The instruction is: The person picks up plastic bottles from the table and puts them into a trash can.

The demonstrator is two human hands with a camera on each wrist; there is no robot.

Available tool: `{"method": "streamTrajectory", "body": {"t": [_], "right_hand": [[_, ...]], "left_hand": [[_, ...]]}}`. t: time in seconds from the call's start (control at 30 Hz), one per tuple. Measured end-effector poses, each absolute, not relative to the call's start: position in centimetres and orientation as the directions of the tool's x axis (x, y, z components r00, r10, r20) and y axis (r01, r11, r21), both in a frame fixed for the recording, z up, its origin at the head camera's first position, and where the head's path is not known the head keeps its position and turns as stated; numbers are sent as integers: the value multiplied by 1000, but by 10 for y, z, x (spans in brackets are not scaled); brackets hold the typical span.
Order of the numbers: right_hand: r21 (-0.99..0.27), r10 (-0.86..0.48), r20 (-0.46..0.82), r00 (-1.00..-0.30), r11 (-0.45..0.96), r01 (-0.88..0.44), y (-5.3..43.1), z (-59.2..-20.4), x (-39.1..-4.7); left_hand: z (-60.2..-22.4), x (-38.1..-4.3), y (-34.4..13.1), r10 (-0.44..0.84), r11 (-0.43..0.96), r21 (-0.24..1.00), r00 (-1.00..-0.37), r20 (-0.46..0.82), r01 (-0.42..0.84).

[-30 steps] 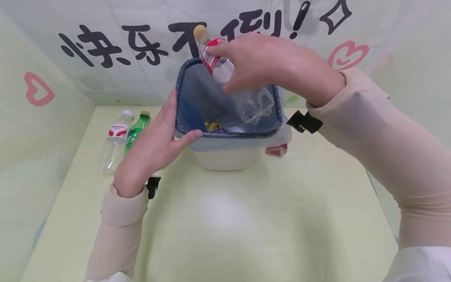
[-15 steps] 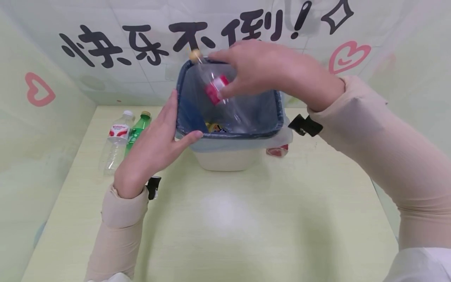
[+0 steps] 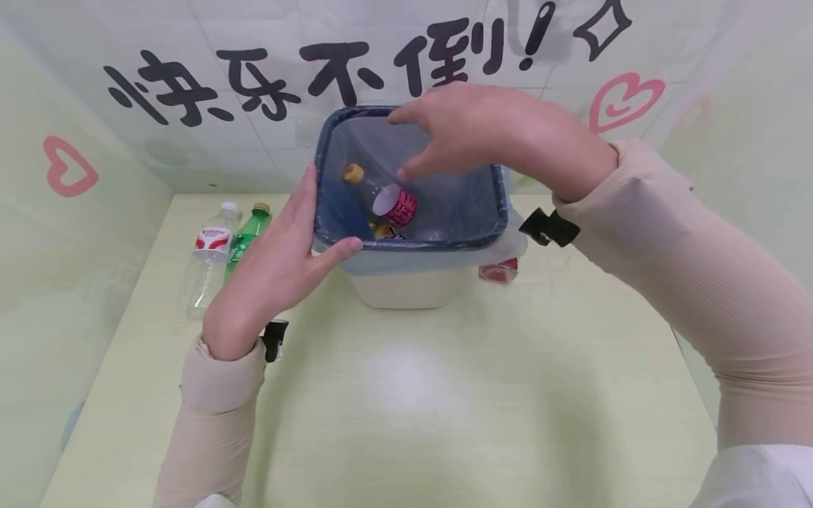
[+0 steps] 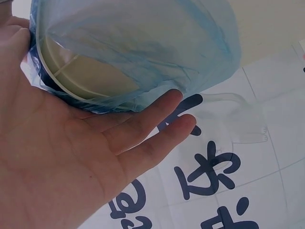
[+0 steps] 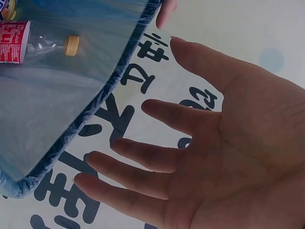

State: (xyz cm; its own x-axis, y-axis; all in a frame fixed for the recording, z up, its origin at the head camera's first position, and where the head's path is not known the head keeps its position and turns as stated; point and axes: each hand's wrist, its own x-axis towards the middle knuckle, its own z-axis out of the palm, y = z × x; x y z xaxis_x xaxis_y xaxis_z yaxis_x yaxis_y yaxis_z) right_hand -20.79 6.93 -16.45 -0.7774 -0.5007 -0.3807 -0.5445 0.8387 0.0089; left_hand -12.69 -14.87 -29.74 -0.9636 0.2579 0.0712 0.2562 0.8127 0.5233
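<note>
Behind everything hangs a pale, grid-lined wall covering (image 3: pixel 254 166) printed with large black characters (image 3: pixel 333 51) and pink heart outlines. Against it stands a light yellow-green desk (image 3: pixel 406 381). On the desk, close to the wall, is a cream rectangular plastic bin (image 3: pixel 400 288), lined with a translucent blue plastic bag (image 3: pixel 419 245) folded over its rim.

Inside the bin lies a clear plastic bottle with a yellow-orange cap and a red-and-white label (image 3: pixel 396 205), tilted, its cap toward the bin's left side. Next to this bottle, low in the bin near the front wall, shows part of a yellow printed item (image 3: pixel 384 231).

The left hand (image 3: pixel 269 264) rests on the bin's left side, its grip slack and flat: fingers stretched along the outside, thumb at the front rim. The right hand (image 3: pixel 470 130) is over the bin's right rear part, its grip spread wide, thumb well apart from the straight fingers. Beige sleeves (image 3: pixel 222 381) cover both forearms.

Left of the bin, a clear plastic bottle with a white cap and a white-and-red label (image 3: pixel 209 257) lies beside a green plastic bottle with a gold cap (image 3: pixel 249 231), both caps toward the wall covering. Right of the bin, a red object (image 3: pixel 500 271) shows only partly below the bag's edge.
</note>
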Motion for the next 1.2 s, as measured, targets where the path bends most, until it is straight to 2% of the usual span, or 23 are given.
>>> {"method": "streamTrajectory", "body": {"t": [0.3, 0.6, 0.87, 1.2], "right_hand": [[28, -474, -408, -780, 848, -530, 74, -168, -210], [-8, -488, -401, -775, 848, -530, 91, -174, -215], [-34, -433, -400, -808, 888, -458, 132, -183, -224], [-37, -313, -458, -832, 942, -334, 179, -195, -238]], "left_hand": [[-298, -127, -149, 246, 822, 518, -968, 51, 236], [-300, -127, -148, 253, 822, 515, -966, 55, 244], [-301, -127, -147, 265, 815, 512, -960, 88, 272], [-299, -126, -148, 258, 813, 518, -962, 90, 267]]}}
